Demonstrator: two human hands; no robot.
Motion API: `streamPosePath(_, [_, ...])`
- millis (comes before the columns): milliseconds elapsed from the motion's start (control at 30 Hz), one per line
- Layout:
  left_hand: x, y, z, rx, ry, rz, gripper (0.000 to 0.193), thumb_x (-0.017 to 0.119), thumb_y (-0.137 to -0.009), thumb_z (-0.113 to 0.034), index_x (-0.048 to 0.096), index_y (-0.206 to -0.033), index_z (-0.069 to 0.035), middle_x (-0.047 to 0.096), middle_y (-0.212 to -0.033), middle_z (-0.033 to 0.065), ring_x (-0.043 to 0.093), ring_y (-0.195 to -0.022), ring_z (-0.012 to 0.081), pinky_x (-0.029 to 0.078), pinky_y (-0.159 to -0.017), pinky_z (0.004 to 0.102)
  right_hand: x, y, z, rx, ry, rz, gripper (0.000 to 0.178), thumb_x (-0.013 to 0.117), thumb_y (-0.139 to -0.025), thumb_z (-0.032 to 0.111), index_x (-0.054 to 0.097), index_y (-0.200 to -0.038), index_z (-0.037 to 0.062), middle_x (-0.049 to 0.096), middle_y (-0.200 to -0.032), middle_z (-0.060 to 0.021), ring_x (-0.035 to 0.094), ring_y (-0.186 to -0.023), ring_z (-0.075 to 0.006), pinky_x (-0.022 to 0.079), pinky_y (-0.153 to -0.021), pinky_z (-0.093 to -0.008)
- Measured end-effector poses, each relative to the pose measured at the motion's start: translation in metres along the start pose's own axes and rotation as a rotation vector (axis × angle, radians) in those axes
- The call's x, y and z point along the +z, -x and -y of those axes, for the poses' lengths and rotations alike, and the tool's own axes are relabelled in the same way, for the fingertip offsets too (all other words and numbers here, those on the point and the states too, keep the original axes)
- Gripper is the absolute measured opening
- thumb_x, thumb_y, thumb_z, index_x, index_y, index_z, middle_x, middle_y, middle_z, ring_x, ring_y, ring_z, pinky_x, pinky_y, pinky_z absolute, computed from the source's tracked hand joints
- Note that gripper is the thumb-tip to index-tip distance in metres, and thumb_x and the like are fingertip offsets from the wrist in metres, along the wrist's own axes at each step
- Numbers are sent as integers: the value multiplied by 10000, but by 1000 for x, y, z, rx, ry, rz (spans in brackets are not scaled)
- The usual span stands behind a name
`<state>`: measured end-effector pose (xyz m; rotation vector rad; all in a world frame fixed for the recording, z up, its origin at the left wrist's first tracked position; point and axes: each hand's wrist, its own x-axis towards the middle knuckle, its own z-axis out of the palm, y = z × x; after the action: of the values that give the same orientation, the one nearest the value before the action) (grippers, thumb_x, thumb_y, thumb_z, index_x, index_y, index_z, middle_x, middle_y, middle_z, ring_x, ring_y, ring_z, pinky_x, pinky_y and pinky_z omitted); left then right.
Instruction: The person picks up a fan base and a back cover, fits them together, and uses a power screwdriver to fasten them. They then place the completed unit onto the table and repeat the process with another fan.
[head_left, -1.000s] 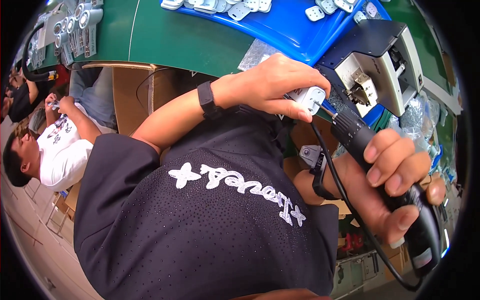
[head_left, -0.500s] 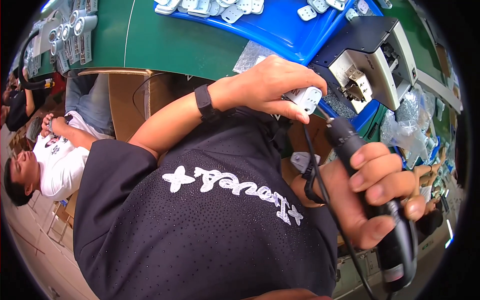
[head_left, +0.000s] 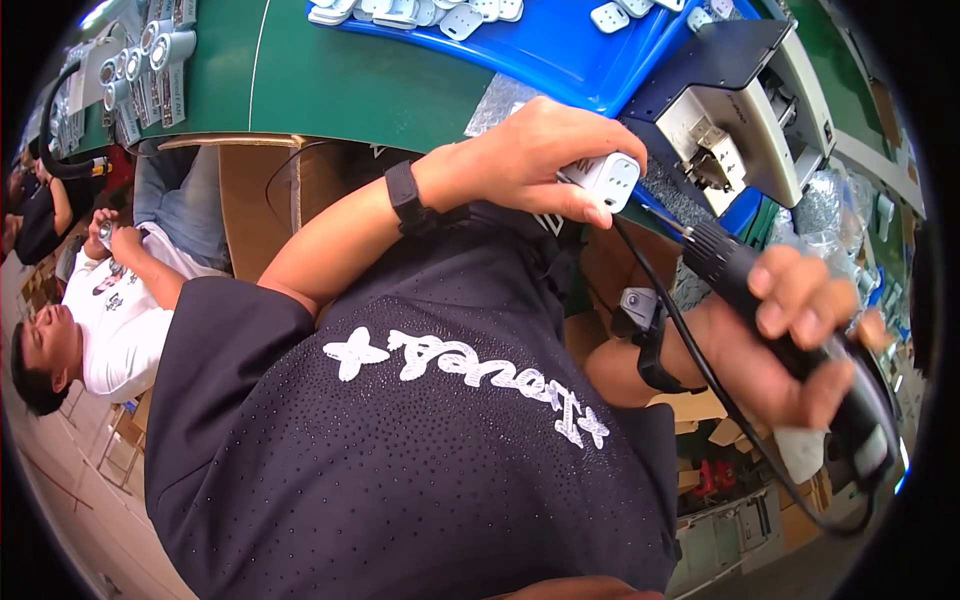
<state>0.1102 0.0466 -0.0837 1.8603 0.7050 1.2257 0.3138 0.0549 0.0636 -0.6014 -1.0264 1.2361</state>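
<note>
My left hand, with a dark band on its wrist, is closed around a small white block-shaped device. The face with several small holes points toward the screwdriver. My right hand grips a black corded electric screwdriver. Its thin bit points up and left at the device, and a gap separates the two. The fingers of the right hand are slightly blurred. A black cord hangs in a loop to the left of the tool.
Beyond my hands, a blue tray and several white cover plates lie on the green table. A black and silver machine stands at the right. White cylindrical parts are at the far left, where a person sits.
My right hand and the screwdriver have moved right and slightly down, so the bit is farther from the device. My left hand has shifted slightly up and left with the device.
</note>
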Motion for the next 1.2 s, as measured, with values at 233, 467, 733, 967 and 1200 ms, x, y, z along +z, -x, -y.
streamPosePath(233, [-6, -5, -2, -35, 8, 5, 571, 767, -811, -499, 637, -1151, -59, 698, -988, 111, 695, -866, 318, 545, -706, 383, 19, -15, 1, 6, -71, 149, 376, 647, -851, 335, 563, -1151, 125, 540, -793, -16, 511, -645, -147, 424, -691, -362])
streamPosePath(467, [0, -2, 4, -3, -2, -22, 694, 654, -854, -654, 646, -1094, -3, 693, -950, 117, 698, -808, 293, 539, -659, 357, 22, -18, -16, 53, -120, 177, 348, 638, -853, 323, 561, -1133, 130, 527, -798, -17, 505, -642, -145, 416, -686, -352])
streamPosePath(733, [1, -5, -3, 122, -121, -201, 587, 755, -821, -553, 621, -1084, -46, 687, -961, 99, 682, -857, 279, 510, -780, 404, 41, -11, -20, -3, -18, 141, 330, 625, -861, 314, 556, -1126, 130, 499, -763, -17, 492, -621, -139, 422, -671, -351])
streamPosePath(967, [-4, 14, -7, 102, -437, -393, 476, 852, -760, -331, 610, -1096, -97, 697, -994, 45, 676, -897, 216, 478, -862, 417, 47, -17, -23, -11, -23, 163, 323, 600, -896, 293, 522, -1158, 121, 496, -757, -25, 488, -589, -145, 441, -636, -354])
streamPosePath(1200, [-125, 5, -52, 316, -754, -59, 324, 773, -785, -104, 681, -1094, -126, 737, -1029, 2, 687, -925, 174, 496, -845, 382, 79, -28, -37, 85, -134, -12, 278, 597, -870, 245, 542, -1090, 84, 481, -696, -22, 469, -540, -133, 446, -608, -312])
